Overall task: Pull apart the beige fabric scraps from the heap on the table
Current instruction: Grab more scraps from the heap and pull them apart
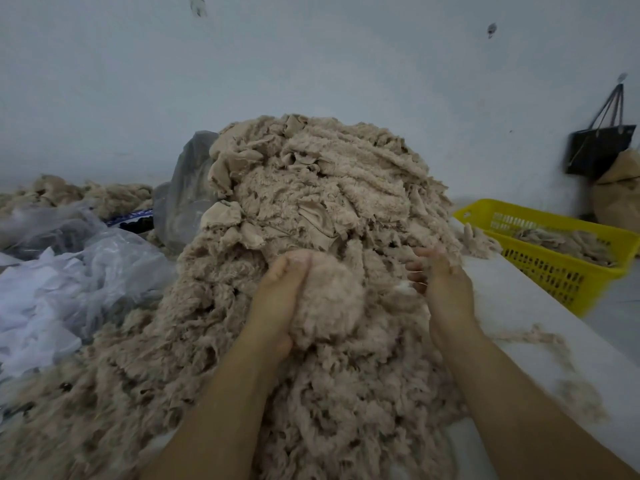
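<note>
A tall heap of beige fleecy fabric scraps (311, 188) fills the middle of the white table (519, 306) and spills toward me. My left hand (277, 299) cups a fluffy beige clump (325, 299) at the front of the heap, fingers curled over its top. My right hand (440, 278) hovers just right of the clump, its fingers loosely curled with thin white threads across them; it holds no scrap that I can see.
A yellow slotted basket (554, 268) with a few scraps in it stands at the right table edge. Clear and white plastic bags (69, 271) lie at the left, more beige scraps (86, 195) behind them. A black bag (599, 147) hangs on the wall.
</note>
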Demonstrator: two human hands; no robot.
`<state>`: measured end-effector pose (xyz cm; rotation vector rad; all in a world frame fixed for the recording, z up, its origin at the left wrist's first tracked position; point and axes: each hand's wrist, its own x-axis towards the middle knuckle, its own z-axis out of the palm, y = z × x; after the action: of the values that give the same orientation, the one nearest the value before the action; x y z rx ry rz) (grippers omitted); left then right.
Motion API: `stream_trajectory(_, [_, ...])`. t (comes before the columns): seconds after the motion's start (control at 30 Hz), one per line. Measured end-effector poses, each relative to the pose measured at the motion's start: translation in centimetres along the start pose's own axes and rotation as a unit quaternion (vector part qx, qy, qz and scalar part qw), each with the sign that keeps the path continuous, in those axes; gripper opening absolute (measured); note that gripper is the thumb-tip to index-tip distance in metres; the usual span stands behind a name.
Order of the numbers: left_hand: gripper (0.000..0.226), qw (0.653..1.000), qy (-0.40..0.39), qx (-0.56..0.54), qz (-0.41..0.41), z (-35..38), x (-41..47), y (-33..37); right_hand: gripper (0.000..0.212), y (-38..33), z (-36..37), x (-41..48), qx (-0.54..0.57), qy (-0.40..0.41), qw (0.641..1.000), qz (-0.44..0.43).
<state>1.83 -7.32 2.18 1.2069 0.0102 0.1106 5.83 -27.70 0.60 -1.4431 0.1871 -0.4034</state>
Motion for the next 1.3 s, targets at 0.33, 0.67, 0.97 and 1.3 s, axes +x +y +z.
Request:
stream_trajectory(0.33, [0.038,0.955,0.115,-0.268,-0.056,-2.5,1.6,1.0,0.039,-0.1,1.4,-2.9,-0.384,-0.441,0.796,-0.156])
stream_trajectory(0.67, [0.037,0.991,0.084,0.078,0.073,-1.0,0.4,0.8,0.032,-1.0,1.8,-2.9,0.056,-0.297,0.953,0.029])
stream_trajectory(0.97, [0.016,0.989,-0.05,0.133,0.042,0.3,-0.7,-0.6,0.05,-0.8,1.7,-2.4,0.061,-0.301,0.944,0.123])
stream_trajectory(1.3, [0.034,0.986,-0.002,-0.156,-0.058,-0.5,0.3,0.8,0.029,-0.7,1.8,-2.9,0.007,-0.388,0.911,0.138])
